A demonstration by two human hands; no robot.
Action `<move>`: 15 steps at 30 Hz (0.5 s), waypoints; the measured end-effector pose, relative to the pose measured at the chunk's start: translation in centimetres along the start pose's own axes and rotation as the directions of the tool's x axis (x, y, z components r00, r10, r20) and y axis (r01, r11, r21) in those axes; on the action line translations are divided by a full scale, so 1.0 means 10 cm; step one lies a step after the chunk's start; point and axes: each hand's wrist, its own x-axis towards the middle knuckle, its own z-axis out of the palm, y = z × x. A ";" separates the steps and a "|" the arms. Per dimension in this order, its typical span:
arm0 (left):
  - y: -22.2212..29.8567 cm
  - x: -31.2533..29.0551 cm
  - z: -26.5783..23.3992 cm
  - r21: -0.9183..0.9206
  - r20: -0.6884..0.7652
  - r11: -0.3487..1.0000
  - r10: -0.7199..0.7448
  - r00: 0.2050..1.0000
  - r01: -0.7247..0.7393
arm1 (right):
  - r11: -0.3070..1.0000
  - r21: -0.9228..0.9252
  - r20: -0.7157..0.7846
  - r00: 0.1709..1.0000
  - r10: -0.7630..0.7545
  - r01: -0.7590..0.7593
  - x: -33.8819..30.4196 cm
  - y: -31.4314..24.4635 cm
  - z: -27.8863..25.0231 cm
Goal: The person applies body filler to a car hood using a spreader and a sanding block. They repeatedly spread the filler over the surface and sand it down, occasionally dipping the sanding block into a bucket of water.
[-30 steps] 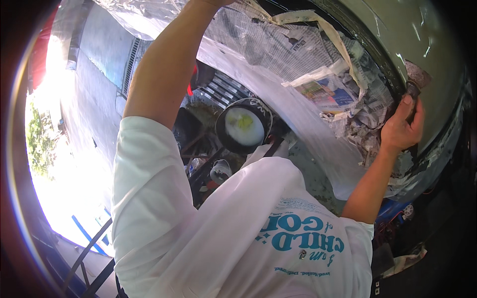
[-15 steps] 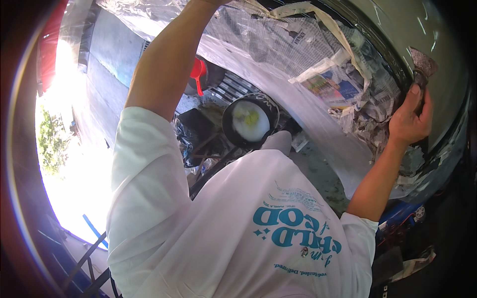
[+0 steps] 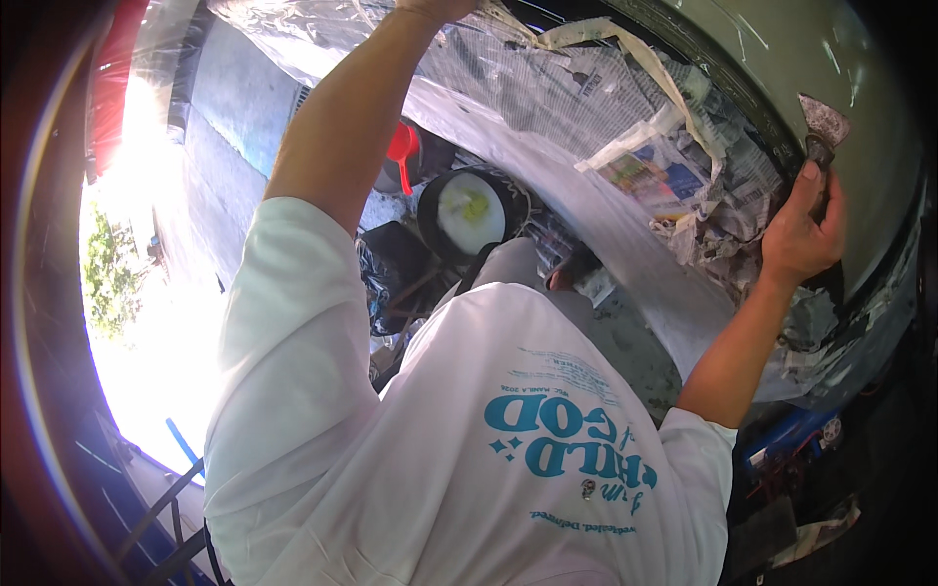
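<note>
At the right, my right hand (image 3: 806, 230) is closed around the handle of a putty knife (image 3: 828, 121), whose wide, stained blade points up against the glossy olive-grey vehicle panel (image 3: 772, 59). My left arm reaches to the top edge, where only part of my left hand (image 3: 442, 8) shows and its fingers are cut off. It is near the upper edge of the masking. Between the hands, newspaper (image 3: 547, 93) covers the part beside the panel, with a loose strip of masking tape (image 3: 674, 83) curling over it. Crumpled newspaper (image 3: 708, 239) bunches near my right wrist.
Below the masking stands a black bucket (image 3: 426, 223) holding whitish liquid and something yellow-green. A red dipper (image 3: 402, 146) hangs at a dark container beside it. Clear plastic sheeting (image 3: 547, 186) drapes along the vehicle. A black plastic bag (image 3: 386, 259) lies near my legs.
The view has shifted slightly, so the bucket sits further left in the picture. A little more of my left hand shows. My right hand keeps its hold on the putty knife.
</note>
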 end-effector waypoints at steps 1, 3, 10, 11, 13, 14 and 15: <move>0.03 0.02 -0.01 -0.015 -0.007 1.000 -0.023 1.000 0.023 | 1.000 -0.010 -0.006 1.000 0.011 -0.011 -0.01 -0.01 0.01; 0.11 0.00 -0.03 -0.048 -0.017 0.996 -0.073 0.997 0.073 | 0.993 0.077 -0.006 0.996 0.088 -0.087 -0.03 -0.02 0.01; 0.00 0.00 0.02 -0.009 -0.067 0.995 0.096 0.993 -0.097 | 0.999 0.047 -0.019 1.000 0.020 -0.019 -0.03 0.03 0.01; 0.00 -0.02 0.02 -0.019 -0.047 0.997 0.071 0.996 -0.072 | 0.997 0.056 -0.010 0.999 0.050 -0.049 -0.03 0.02 0.00; 0.13 0.01 -0.02 -0.047 -0.019 0.998 0.030 0.999 -0.031 | 0.993 0.066 -0.007 0.995 0.102 -0.102 -0.02 0.01 -0.01; 0.12 -0.01 -0.02 0.027 -0.018 1.000 0.003 1.000 -0.003 | 0.995 0.027 0.002 0.995 0.100 -0.100 -0.06 -0.01 0.00; 0.10 0.00 -0.04 0.017 -0.052 0.999 0.041 0.998 -0.040 | 0.996 -0.015 -0.001 0.996 0.090 -0.090 -0.08 -0.02 0.01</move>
